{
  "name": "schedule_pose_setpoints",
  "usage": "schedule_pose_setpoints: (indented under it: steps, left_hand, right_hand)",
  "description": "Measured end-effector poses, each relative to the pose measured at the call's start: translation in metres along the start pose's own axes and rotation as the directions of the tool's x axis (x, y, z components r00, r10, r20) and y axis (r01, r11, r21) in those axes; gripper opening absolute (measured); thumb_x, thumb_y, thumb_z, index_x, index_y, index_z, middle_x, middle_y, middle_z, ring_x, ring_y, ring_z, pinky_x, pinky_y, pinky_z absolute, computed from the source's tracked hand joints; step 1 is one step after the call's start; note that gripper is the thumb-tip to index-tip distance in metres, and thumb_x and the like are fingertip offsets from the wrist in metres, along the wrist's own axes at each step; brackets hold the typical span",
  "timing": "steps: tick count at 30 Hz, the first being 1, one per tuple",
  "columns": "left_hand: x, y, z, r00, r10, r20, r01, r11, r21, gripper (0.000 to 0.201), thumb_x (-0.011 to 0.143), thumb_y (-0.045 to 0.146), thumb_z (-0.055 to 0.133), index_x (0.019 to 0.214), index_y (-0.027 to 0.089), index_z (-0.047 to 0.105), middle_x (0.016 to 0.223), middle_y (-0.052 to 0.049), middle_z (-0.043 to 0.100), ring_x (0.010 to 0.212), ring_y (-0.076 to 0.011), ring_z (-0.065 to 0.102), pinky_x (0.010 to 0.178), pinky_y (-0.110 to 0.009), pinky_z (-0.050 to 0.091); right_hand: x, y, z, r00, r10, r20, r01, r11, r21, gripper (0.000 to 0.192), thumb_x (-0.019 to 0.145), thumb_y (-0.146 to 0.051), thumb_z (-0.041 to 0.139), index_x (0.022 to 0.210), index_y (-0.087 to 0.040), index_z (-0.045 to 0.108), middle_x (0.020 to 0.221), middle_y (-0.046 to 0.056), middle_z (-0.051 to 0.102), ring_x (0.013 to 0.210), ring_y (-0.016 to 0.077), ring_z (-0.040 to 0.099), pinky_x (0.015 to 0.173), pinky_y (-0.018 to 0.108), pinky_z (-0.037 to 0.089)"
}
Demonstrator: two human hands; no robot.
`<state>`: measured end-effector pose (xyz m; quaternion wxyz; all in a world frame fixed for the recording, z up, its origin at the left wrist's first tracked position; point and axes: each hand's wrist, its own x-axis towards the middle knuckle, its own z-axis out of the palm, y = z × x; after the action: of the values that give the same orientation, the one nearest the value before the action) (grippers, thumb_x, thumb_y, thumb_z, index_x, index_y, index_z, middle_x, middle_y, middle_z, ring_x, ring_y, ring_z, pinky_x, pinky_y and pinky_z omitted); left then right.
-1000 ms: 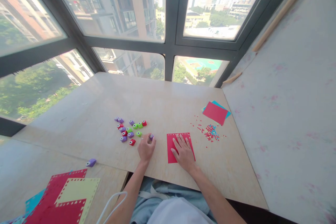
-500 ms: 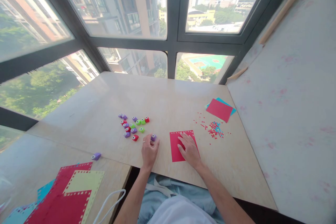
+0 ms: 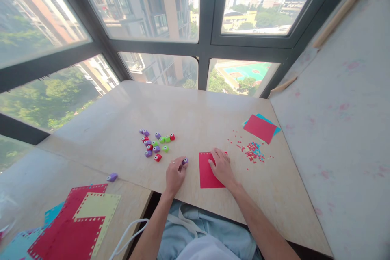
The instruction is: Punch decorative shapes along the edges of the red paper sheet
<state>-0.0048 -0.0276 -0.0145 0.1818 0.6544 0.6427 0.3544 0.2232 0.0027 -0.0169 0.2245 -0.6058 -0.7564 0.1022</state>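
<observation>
Fingers of the left hand point(image 3: 175, 174) are curled round a small purple punch point(image 3: 185, 161), which sits on the table point(image 3: 189, 109) close to the near edge, just left of the red sheet point(image 3: 207, 172). The right hand point(image 3: 222, 166) lies flat and open on that sheet, palm down, holding nothing but pinning the paper to the table; a row of small holes shows along the sheet's far edge. Judging from this, the punch is being brought to the paper, and the step would go best if the right hand kept the sheet from sliding while the punch's slot is slipped squarely over an edge, in line with the holes there. A cluster of punches point(image 3: 157, 144) in purple, green and red lies further left, well apart from the sheet; paper scraps point(image 3: 251, 151) are scattered toward the right edge, near a red and blue stack point(image 3: 260, 128). Punched sheets point(image 3: 76, 223) rest on the lower surface at the left.
</observation>
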Motion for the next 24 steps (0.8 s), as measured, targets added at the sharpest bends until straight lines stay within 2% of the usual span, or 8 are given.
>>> schedule_pose_setpoints:
  steps: [5, 13, 18, 24]
  left_hand:
    - [-0.001, 0.008, -0.001, 0.992, 0.12, 0.03, -0.121, 0.992, 0.038, 0.027, 0.091, 0.026, 0.057, 0.117, 0.021, 0.064, 0.118, -0.008, 0.066, 0.107, -0.0229, 0.061, 0.092, -0.037, 0.051]
    - [-0.005, 0.012, 0.002, 0.993, 0.114, -0.009, -0.113, 0.99, 0.081, 0.028, 0.089, 0.023, 0.057, 0.115, 0.021, 0.064, 0.114, -0.01, 0.067, 0.103, -0.0251, 0.062, 0.09, -0.042, 0.052]
    - [-0.006, 0.012, 0.002, 0.996, 0.094, -0.004, -0.094, 0.994, 0.062, 0.028, 0.088, 0.021, 0.057, 0.115, 0.021, 0.063, 0.115, -0.009, 0.066, 0.105, -0.025, 0.062, 0.091, -0.042, 0.052]
    - [-0.006, 0.01, 0.003, 0.997, 0.077, -0.007, -0.077, 0.996, 0.037, 0.028, 0.088, 0.022, 0.056, 0.115, 0.021, 0.063, 0.116, -0.008, 0.067, 0.106, -0.0248, 0.061, 0.094, -0.042, 0.05]
  right_hand:
    - [0.009, -0.007, -0.015, 0.993, 0.036, 0.113, -0.033, 0.999, -0.032, 0.044, 0.085, -0.026, 0.063, 0.127, -0.02, 0.056, 0.135, 0.016, 0.054, 0.127, 0.032, 0.046, 0.104, 0.051, 0.033]
    - [0.029, -0.01, -0.041, 0.959, 0.02, 0.282, 0.004, 0.996, -0.083, 0.051, 0.073, -0.038, 0.08, 0.117, -0.02, 0.062, 0.114, 0.012, 0.059, 0.109, 0.0297, 0.052, 0.096, 0.042, 0.032]
    - [0.035, -0.011, -0.044, 0.947, 0.034, 0.319, 0.005, 0.993, -0.121, 0.045, 0.07, -0.04, 0.082, 0.106, -0.02, 0.063, 0.107, 0.01, 0.063, 0.105, 0.0285, 0.052, 0.091, 0.039, 0.032]
    - [0.036, -0.004, -0.043, 0.947, 0.061, 0.315, -0.046, 0.997, -0.057, 0.039, 0.067, -0.039, 0.085, 0.094, -0.02, 0.063, 0.099, 0.007, 0.062, 0.101, 0.0265, 0.053, 0.083, 0.035, 0.033]
